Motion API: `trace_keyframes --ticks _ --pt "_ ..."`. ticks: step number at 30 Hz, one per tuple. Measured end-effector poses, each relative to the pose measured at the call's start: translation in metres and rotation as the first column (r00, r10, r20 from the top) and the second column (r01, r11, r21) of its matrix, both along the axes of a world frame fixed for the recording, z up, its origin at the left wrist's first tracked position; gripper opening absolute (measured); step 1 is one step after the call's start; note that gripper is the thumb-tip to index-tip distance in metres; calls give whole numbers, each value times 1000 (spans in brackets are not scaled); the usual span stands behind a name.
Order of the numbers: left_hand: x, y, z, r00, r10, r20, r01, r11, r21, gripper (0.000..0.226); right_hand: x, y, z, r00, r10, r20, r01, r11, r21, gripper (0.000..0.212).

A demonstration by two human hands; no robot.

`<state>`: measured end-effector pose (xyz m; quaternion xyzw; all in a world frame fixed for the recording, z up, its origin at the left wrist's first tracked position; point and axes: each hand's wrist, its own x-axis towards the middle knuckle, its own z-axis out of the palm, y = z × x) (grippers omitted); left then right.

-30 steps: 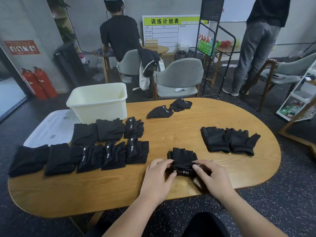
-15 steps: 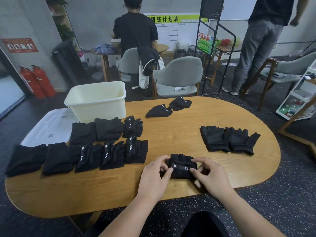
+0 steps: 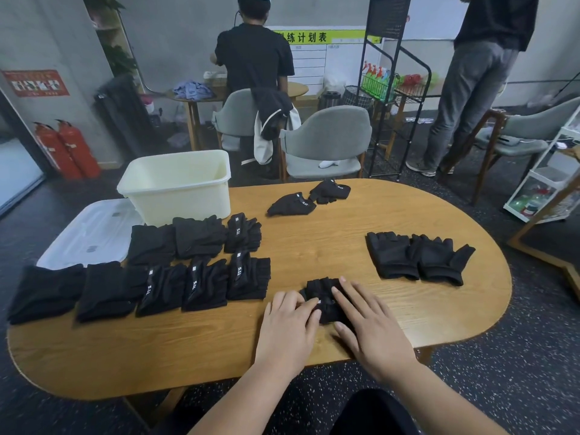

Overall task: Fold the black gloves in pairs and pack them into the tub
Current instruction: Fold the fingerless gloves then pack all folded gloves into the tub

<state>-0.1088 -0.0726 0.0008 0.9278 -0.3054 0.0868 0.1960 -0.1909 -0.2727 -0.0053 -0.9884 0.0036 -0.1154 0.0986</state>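
Observation:
A folded black glove pair (image 3: 323, 293) lies near the front edge of the oval wooden table (image 3: 345, 246). My left hand (image 3: 288, 324) presses flat on its left side and my right hand (image 3: 367, 318) presses flat on its right side, fingers straight. Several folded pairs (image 3: 194, 265) lie in two rows to the left. Two unfolded gloves (image 3: 417, 257) lie flat to the right, and two more gloves (image 3: 309, 197) sit at the far edge. The cream tub (image 3: 179, 183) stands at the back left, with nothing visible inside.
A clear lid (image 3: 91, 233) lies left of the tub. Grey chairs (image 3: 326, 146) stand behind the table. Two people stand in the background, one at a small round table (image 3: 254, 54), one beside a black wire rack (image 3: 483, 83). Red fire extinguishers (image 3: 67, 149) stand at the left wall.
My fingers pinched and folded the glove pair over; now both hands lie flat on it, pressing it down. The person in the back shifted to the right.

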Motion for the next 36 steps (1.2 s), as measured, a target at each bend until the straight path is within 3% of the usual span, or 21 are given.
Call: trace_keyframes --ticks 3,8,22,30,36 --pt "-7 -2 9 998 -67 -13 68 990 120 65 4 -1 -1 995 -19 -99 17 1000 -25 71" --pt "-9 -6 11 957 -281 -75 291 914 284 75 5 -2 -2 993 -30 -117 26 999 -37 64" --pt "7 -18 21 966 -218 -141 257 882 395 74 13 0 -4 980 -107 -170 110 994 8 67" --pt "-1 13 33 972 -226 -68 236 923 305 59 5 20 6 992 -111 55 102 984 143 48" --pt "-11 52 35 985 -170 31 153 939 307 54 0 60 12 996 -77 48 66 975 211 49"
